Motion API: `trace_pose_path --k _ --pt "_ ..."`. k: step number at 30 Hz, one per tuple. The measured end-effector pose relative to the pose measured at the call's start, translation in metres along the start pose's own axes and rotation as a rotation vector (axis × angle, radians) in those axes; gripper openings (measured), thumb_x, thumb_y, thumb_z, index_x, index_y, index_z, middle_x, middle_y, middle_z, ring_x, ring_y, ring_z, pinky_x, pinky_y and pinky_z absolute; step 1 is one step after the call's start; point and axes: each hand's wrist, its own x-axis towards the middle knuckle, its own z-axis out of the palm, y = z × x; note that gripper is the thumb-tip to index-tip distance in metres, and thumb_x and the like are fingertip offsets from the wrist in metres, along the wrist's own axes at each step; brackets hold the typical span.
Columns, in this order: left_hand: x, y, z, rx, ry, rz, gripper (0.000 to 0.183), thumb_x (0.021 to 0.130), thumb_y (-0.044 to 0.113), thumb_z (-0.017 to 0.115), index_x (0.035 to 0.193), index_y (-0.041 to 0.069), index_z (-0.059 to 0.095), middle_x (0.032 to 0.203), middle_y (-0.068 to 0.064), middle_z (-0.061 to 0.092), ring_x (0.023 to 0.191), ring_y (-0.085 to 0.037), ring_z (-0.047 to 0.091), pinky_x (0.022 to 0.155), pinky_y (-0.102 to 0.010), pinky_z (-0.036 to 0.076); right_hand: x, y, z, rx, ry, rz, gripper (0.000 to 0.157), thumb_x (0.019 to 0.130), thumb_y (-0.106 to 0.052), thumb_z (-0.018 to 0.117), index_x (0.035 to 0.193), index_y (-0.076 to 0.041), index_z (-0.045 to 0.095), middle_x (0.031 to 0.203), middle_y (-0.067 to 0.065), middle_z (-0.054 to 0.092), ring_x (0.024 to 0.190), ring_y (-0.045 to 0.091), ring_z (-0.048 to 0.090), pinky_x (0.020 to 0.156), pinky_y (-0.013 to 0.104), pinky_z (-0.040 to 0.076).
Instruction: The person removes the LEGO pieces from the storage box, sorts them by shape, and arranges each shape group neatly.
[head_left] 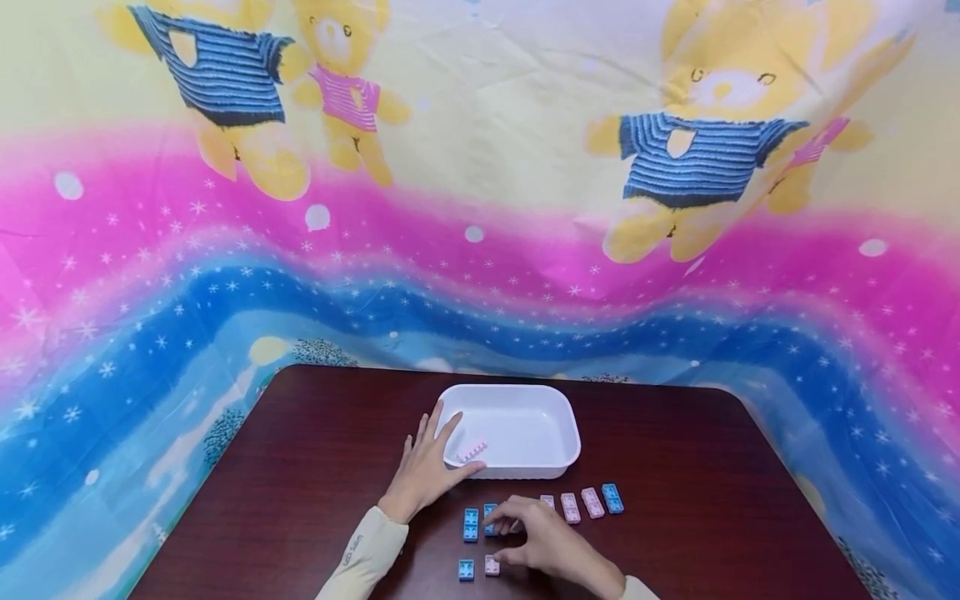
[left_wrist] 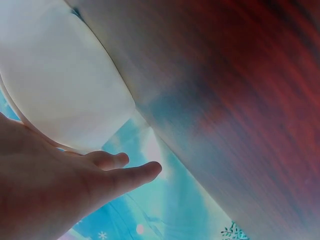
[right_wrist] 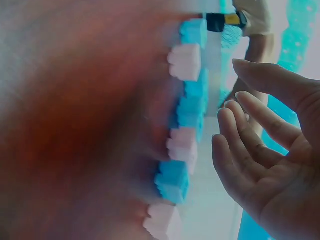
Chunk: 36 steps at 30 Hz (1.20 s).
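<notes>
A white plastic basin (head_left: 525, 472) stands on the table with a pink toy brick (head_left: 473, 451) in its left part. My left hand (head_left: 427, 468) rests at the basin's left rim, fingers spread and thumb along the front rim. Over the toy bricks hovers my right hand (head_left: 542, 533), its fingers loosely bent with nothing between them in the right wrist view. Thumb and fingertips are close to a small pink brick (head_left: 492, 567) and a blue brick (head_left: 490, 510), which the fingers partly cover. Left of these lie another blue brick (head_left: 470, 525) and a small blue one (head_left: 466, 570).
Right of the hand, several pink bricks (head_left: 592, 502) and a blue brick (head_left: 612, 497) form a row, its left end partly hidden by the hand. The dark wooden table (head_left: 660, 433) ends at a patterned cloth (head_left: 480, 283) hanging behind it.
</notes>
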Motion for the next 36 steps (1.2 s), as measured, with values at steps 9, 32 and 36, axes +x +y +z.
trace_pose_path --k 9,32,36 --pt "0.001 0.001 0.000 -0.002 0.001 -0.002 0.097 0.089 0.073 0.070 0.165 0.020 0.041 0.177 -0.013 0.012 0.157 -0.050 0.020 0.116 -0.078 0.021 0.010 -0.001 -0.026 0.041 0.049 0.074 0.029 0.090 -0.005 0.084 0.117 -0.004 0.075 0.098 0.007 0.072 0.087 0.020 0.070 0.078 0.037 0.061" --pt "0.002 0.000 -0.001 0.019 0.003 0.008 0.096 0.089 0.072 0.071 0.164 0.019 0.042 0.177 -0.014 0.013 0.156 -0.052 0.022 0.115 -0.078 0.024 0.061 0.016 -0.062 -0.060 0.180 0.070 0.030 0.094 -0.009 0.081 0.121 0.002 0.073 0.109 0.019 0.073 0.093 0.028 0.072 0.084 0.043 0.062" --pt "0.001 0.000 -0.001 0.025 -0.007 0.007 0.096 0.089 0.072 0.070 0.165 0.020 0.041 0.177 -0.013 0.011 0.156 -0.051 0.022 0.115 -0.078 0.024 0.070 0.022 -0.059 -0.060 0.179 0.070 0.030 0.093 -0.006 0.081 0.120 0.006 0.072 0.109 0.023 0.073 0.094 0.033 0.072 0.084 0.046 0.062"
